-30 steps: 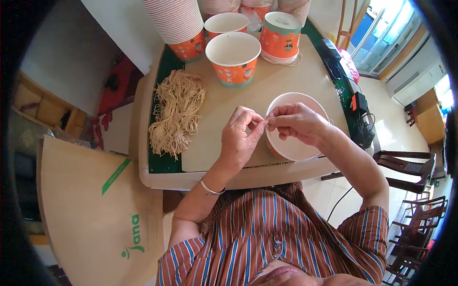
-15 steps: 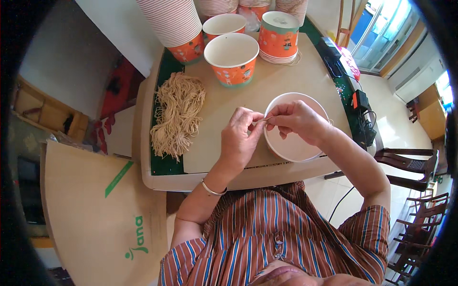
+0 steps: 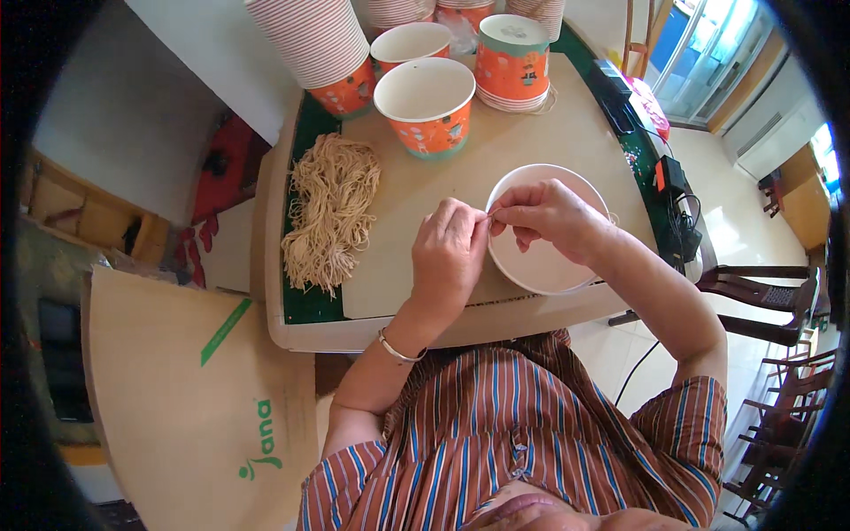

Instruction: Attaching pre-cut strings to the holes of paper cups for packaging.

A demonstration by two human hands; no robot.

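Observation:
Close to the table's front edge stands a wide paper tub (image 3: 542, 270), its white inside facing up. Over its left rim my two hands meet, fingertips almost touching. My left hand (image 3: 448, 252) is closed in a pinch, thumb against forefinger, on a thin string (image 3: 490, 215) that barely shows. My right hand (image 3: 560, 221) reaches across the tub's opening and pinches the same string. A bit of pale string sticks out past the tub's right rim. A bundle of cream strings (image 3: 329, 212) lies on the left of the table.
Farther back are an orange printed tub (image 3: 429, 128), another open tub (image 3: 407, 53), and an upturned tub (image 3: 513, 66) with string at its base. Tall tub stacks (image 3: 310, 44) line the far edge. Black adapters and cables (image 3: 677, 221) run along the right. A large carton (image 3: 195, 380) stands at left.
My hands stay pinched together at the tub's left rim, with only slight finger movement. The whole view has shifted a little; nothing was picked up or let go.

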